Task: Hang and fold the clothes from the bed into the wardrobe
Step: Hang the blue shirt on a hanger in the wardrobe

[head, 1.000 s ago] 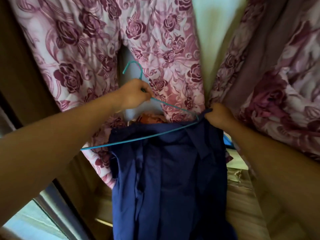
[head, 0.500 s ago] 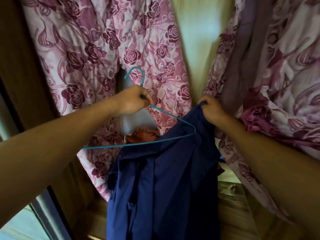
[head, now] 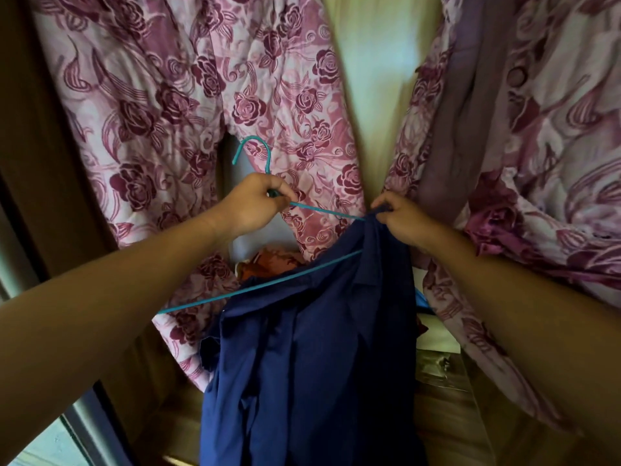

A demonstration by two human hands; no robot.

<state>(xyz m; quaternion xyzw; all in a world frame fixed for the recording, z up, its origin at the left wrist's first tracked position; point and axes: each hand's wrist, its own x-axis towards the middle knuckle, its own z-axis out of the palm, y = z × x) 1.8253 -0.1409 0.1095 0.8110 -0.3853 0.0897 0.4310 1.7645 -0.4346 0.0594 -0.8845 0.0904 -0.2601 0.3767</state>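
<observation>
- Our left hand (head: 255, 203) is curled round the neck of the teal hanger (head: 295, 272), just under its hook. Our right hand (head: 403, 220) pinches the top edge of the navy shirt (head: 312, 348) at the hanger's right end.
- The shirt hangs bunched below both hands, in front of the open wardrobe (head: 20, 129). The hanger's right end is hidden in the cloth and its left end is bare.
- We judge the step to be dressing the hanger. We should hold the left hand steady, draw the cloth fully over the right tip, then feed the bare left end into the other shoulder (the collar looks twisted, so straighten it before letting go).
- The wire is thin and the cloth looks smooth, so a lopsided shirt would likely slide off.
- Around us, pink rose-print garments (head: 168, 95) hang left and right with a pale gap between them. An orange cloth (head: 272, 260) lies behind the shirt, and a wooden surface (head: 443, 418) shows at lower right.
</observation>
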